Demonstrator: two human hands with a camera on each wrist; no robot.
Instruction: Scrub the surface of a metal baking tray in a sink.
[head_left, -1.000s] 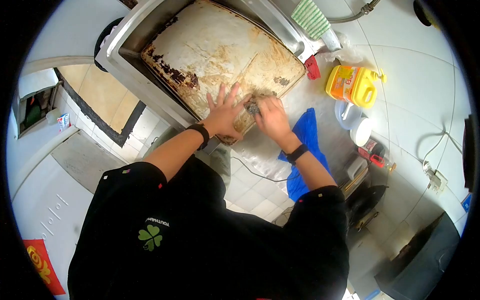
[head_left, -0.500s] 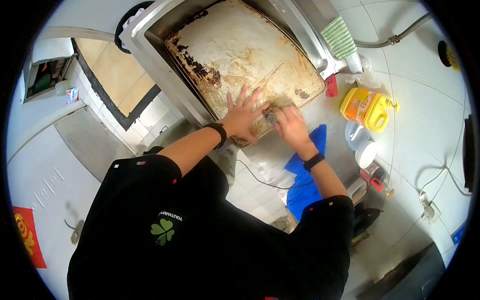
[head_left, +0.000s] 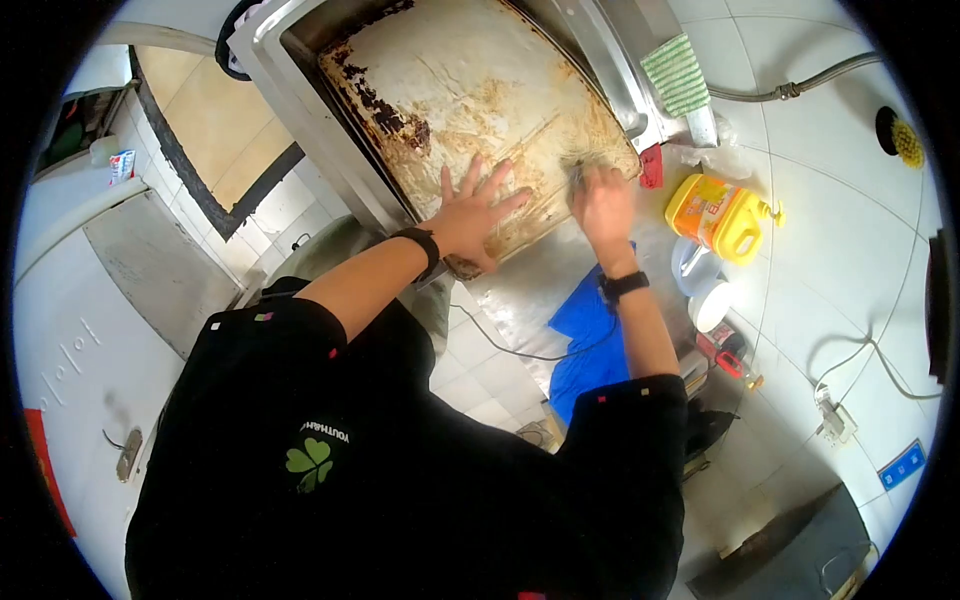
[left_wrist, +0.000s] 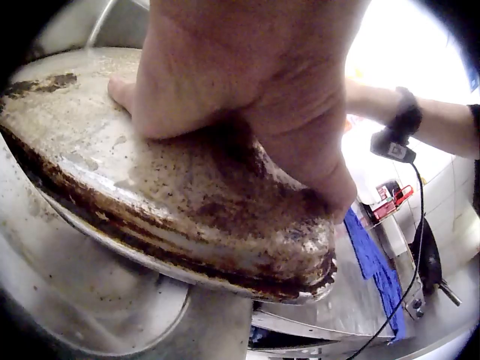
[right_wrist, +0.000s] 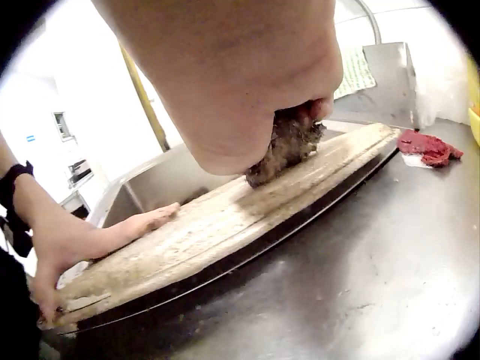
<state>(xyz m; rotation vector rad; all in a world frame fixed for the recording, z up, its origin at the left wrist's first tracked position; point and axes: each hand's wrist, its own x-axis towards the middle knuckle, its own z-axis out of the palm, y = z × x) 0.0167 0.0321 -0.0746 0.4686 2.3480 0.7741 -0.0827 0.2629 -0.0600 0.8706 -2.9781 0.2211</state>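
Note:
A large baking tray (head_left: 480, 110) lies bottom up across the sink, stained brown with dark burnt patches along its left side. My left hand (head_left: 470, 215) rests on its near part with spread fingers, the thumb by the near corner. Rust and grime coat that corner of the tray (left_wrist: 247, 247) in the left wrist view. My right hand (head_left: 603, 210) grips a steel wool scrubber (right_wrist: 285, 150), dirty and brown-grey, and presses it on the tray near the right-hand edge. Most of the scrubber is hidden under the palm and fingers.
The tray overhangs a steel sink (head_left: 300, 110) and the steel counter (right_wrist: 337, 255). A red cloth (right_wrist: 431, 148), a yellow jug (head_left: 715, 215), a white cup (head_left: 710, 305) and a blue cloth (head_left: 585, 350) lie to the right. A green striped cloth (head_left: 675, 75) hangs by the sink.
My right hand has moved with the scrubber away from my left hand, rightward and farther up the tray. My left hand stays pressed on the tray. The head view has shifted.

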